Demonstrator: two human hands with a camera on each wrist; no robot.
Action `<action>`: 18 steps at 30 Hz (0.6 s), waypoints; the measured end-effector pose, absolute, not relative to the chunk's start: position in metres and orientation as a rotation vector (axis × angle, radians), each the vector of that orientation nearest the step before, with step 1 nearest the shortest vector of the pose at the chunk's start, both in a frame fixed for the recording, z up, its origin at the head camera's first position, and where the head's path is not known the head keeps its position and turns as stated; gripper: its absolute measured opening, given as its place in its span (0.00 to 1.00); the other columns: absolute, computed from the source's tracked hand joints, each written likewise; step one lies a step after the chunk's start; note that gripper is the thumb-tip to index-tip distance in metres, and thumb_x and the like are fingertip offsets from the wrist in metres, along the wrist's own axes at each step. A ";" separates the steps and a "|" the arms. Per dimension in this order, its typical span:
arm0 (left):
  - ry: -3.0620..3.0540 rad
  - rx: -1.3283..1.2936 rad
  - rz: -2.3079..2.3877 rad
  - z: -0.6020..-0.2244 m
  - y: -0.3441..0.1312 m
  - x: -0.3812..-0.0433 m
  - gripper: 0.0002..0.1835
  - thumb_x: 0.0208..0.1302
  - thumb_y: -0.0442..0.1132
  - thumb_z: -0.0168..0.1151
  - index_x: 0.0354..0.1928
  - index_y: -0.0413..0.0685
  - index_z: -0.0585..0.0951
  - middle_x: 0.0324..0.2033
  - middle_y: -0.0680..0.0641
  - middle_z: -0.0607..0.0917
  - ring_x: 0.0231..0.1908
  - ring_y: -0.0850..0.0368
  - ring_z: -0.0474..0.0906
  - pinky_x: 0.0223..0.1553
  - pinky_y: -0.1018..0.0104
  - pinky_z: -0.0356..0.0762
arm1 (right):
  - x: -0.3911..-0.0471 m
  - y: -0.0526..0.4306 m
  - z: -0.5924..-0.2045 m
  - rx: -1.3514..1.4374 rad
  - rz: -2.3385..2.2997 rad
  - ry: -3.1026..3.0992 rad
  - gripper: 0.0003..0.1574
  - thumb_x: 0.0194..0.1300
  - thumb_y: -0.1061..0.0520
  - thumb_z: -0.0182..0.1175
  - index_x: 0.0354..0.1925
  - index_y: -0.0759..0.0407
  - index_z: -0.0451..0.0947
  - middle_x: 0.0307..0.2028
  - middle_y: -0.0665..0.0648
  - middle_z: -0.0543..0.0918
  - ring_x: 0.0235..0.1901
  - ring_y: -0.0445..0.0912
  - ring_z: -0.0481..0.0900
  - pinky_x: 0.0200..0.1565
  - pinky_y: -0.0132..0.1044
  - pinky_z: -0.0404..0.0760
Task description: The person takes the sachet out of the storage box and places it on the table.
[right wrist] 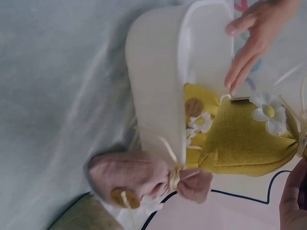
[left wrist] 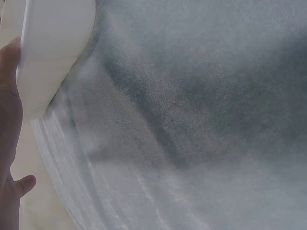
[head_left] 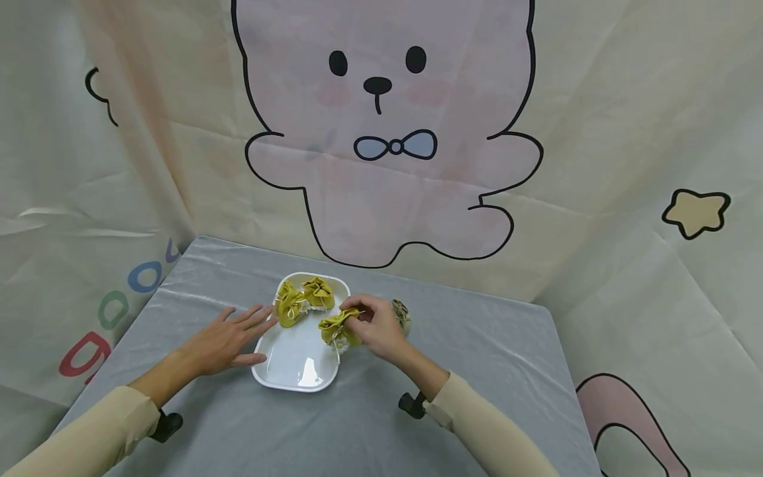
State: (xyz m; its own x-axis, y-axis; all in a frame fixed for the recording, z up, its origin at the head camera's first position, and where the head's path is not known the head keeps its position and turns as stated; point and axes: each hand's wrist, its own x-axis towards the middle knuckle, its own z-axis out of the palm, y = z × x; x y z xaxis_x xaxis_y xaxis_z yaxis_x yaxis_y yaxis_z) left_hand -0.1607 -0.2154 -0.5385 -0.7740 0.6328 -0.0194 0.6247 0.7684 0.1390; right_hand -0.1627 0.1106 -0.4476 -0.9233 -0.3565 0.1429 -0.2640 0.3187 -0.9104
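Observation:
My right hand (head_left: 377,328) pinches a yellow drawstring pouch (head_left: 338,331) by its gathered neck, over the right rim of the white tray (head_left: 296,354). A white fabric flower shows on the held pouch in the right wrist view. Inside the tray, at its far end, lie two more yellow pouches, one on the left (head_left: 289,305) and one on the right (head_left: 318,291). My left hand (head_left: 232,341) is spread flat with fingertips at the tray's left rim.
Right of the tray, a pink pouch (right wrist: 132,175) with a round brown patch lies close to the tray wall. Beside it is a green pouch (head_left: 402,317), partly behind my right hand. Grey cloth (head_left: 477,371) covers the table, and a printed curtain (head_left: 596,165) hangs behind.

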 end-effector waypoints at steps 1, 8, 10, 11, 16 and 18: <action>2.889 1.028 0.186 -0.538 -0.215 -0.161 0.43 0.63 0.64 0.62 0.75 0.50 0.65 0.74 0.42 0.64 0.72 0.39 0.60 0.61 0.28 0.60 | -0.162 0.114 -0.448 -0.585 -1.699 2.480 0.10 0.61 0.74 0.62 0.42 0.68 0.83 0.45 0.63 0.85 0.43 0.49 0.83 0.41 0.36 0.82; 2.887 1.019 0.163 -0.538 -0.214 -0.161 0.43 0.63 0.65 0.61 0.75 0.50 0.65 0.73 0.43 0.64 0.72 0.39 0.60 0.61 0.28 0.60 | -0.156 0.134 -0.440 -0.631 -1.710 2.478 0.11 0.62 0.74 0.61 0.42 0.67 0.84 0.45 0.66 0.85 0.45 0.52 0.83 0.41 0.38 0.83; 2.891 1.021 0.156 -0.538 -0.214 -0.161 0.44 0.63 0.65 0.61 0.75 0.51 0.65 0.73 0.43 0.64 0.72 0.39 0.60 0.61 0.28 0.60 | -0.150 0.137 -0.432 -0.605 -1.684 2.504 0.10 0.62 0.75 0.60 0.41 0.68 0.83 0.44 0.66 0.85 0.43 0.52 0.83 0.42 0.37 0.83; 2.894 1.024 0.153 -0.538 -0.214 -0.161 0.44 0.63 0.65 0.61 0.75 0.51 0.65 0.73 0.43 0.64 0.72 0.39 0.60 0.61 0.29 0.60 | -0.147 0.138 -0.428 -0.589 -1.669 2.518 0.10 0.61 0.75 0.60 0.41 0.69 0.83 0.44 0.66 0.85 0.43 0.53 0.82 0.41 0.37 0.83; 2.899 1.028 0.155 -0.538 -0.214 -0.161 0.44 0.62 0.65 0.61 0.74 0.50 0.66 0.73 0.42 0.65 0.71 0.39 0.61 0.61 0.28 0.61 | -0.145 0.150 -0.435 -0.548 -1.652 2.536 0.10 0.61 0.77 0.60 0.41 0.72 0.82 0.41 0.68 0.83 0.41 0.57 0.81 0.42 0.39 0.83; 2.897 1.025 0.159 -0.537 -0.214 -0.160 0.43 0.63 0.65 0.61 0.74 0.50 0.66 0.73 0.42 0.65 0.71 0.39 0.60 0.61 0.29 0.61 | -0.148 0.157 -0.449 -0.551 -1.658 2.557 0.10 0.61 0.77 0.60 0.41 0.73 0.82 0.40 0.68 0.83 0.40 0.57 0.81 0.41 0.38 0.82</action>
